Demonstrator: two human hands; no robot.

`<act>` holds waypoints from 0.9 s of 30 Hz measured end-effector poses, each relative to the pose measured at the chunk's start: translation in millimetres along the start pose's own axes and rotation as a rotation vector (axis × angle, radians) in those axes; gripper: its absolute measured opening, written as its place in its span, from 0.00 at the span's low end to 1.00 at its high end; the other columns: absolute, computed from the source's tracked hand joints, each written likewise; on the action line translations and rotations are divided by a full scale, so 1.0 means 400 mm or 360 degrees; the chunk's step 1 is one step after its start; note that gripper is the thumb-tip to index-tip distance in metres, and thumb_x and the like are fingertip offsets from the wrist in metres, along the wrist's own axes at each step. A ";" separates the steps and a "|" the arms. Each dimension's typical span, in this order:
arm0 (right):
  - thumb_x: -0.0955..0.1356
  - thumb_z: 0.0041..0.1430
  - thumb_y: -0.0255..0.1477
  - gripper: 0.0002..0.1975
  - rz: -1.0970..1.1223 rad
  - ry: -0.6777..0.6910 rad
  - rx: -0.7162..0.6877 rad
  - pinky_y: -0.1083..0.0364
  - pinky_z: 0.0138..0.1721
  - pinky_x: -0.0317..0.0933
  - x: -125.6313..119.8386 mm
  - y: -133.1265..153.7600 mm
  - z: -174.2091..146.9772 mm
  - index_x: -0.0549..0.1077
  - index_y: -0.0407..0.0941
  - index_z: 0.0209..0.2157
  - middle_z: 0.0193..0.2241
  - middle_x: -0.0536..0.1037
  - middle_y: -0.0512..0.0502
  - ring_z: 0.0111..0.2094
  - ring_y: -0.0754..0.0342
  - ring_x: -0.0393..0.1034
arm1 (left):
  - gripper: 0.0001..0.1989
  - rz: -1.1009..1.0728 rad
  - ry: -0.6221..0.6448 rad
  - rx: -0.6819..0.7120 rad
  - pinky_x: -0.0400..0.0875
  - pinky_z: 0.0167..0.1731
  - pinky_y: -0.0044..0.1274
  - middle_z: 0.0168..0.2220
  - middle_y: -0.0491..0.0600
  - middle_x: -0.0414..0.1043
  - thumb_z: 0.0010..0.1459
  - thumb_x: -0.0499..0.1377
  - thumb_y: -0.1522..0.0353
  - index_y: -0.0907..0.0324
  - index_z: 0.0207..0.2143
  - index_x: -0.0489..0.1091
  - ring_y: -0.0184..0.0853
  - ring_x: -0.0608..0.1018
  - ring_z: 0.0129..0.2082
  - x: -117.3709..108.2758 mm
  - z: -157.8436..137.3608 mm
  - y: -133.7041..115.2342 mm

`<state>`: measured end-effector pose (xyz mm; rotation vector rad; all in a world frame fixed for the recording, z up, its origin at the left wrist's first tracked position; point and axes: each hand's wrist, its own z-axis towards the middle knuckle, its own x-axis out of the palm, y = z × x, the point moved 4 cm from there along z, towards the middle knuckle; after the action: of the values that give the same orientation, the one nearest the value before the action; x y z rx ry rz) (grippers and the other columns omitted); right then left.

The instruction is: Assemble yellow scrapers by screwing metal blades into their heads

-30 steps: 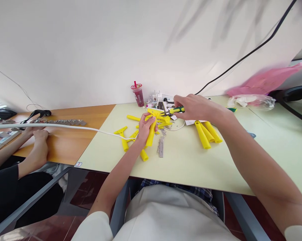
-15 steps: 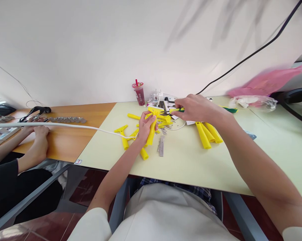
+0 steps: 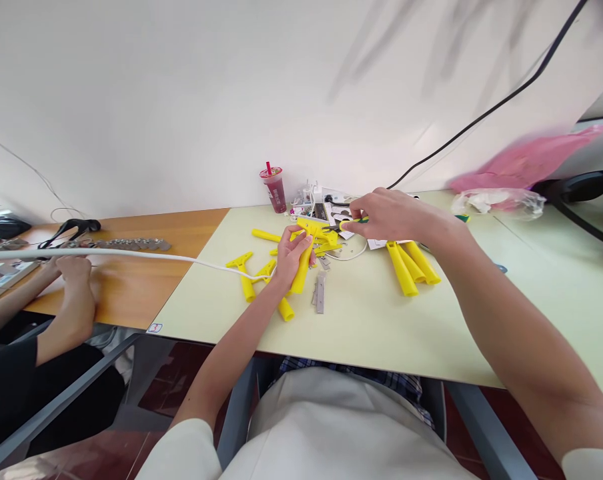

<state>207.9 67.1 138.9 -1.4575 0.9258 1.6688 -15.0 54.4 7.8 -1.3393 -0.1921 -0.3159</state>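
Observation:
Closed around the handle of a yellow plastic scraper (image 3: pixel 300 277), my left hand (image 3: pixel 290 255) holds it tilted, with its wide head upward. My right hand (image 3: pixel 381 213) grips pliers (image 3: pixel 344 225) with green and yellow handles. Their dark jaws are at the scraper's head; whether they clamp anything is too small to tell. Other yellow T-shaped scrapers (image 3: pixel 241 273) lie to the left of and behind my left hand. Thin metal blades (image 3: pixel 320 293) rest on the table just right of it. Several yellow handles (image 3: pixel 402 270) lie side by side beneath my right forearm.
A cup of red drink with a straw (image 3: pixel 275 190) stands by the wall, beside papers and a white charger (image 3: pixel 311 193). A white cable (image 3: pixel 131 254) crosses on the left. Pink plastic bag (image 3: pixel 521 160) sits back right. Another person's hands (image 3: pixel 74 270) are at the wooden table.
The pliers' jaws and my right hand have shifted slightly around the scraper's head. Both hands keep their hold. The whole view has moved a little.

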 end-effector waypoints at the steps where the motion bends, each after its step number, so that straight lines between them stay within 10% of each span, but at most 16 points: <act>1: 0.68 0.75 0.46 0.18 0.0001 0.0005 0.0005 0.45 0.40 0.65 -0.003 0.001 -0.001 0.82 0.48 0.40 0.35 0.82 0.37 0.42 0.35 0.79 | 0.31 0.0003 0.0011 0.0004 0.70 0.23 0.24 0.37 0.39 0.75 0.54 0.80 0.55 0.51 0.47 0.64 0.27 0.76 0.19 0.000 0.000 0.000; 27: 0.67 0.74 0.49 0.20 0.0069 0.0034 0.0051 0.46 0.39 0.66 -0.031 -0.004 -0.030 0.82 0.49 0.44 0.38 0.85 0.38 0.42 0.36 0.82 | 0.33 0.0072 -0.0043 0.0011 0.71 0.24 0.22 0.37 0.39 0.77 0.55 0.79 0.52 0.52 0.49 0.63 0.28 0.80 0.22 -0.005 0.005 0.004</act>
<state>216.1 56.6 149.9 -1.4461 0.9981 1.6646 -16.3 56.7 6.2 -1.3394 -0.1849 -0.2591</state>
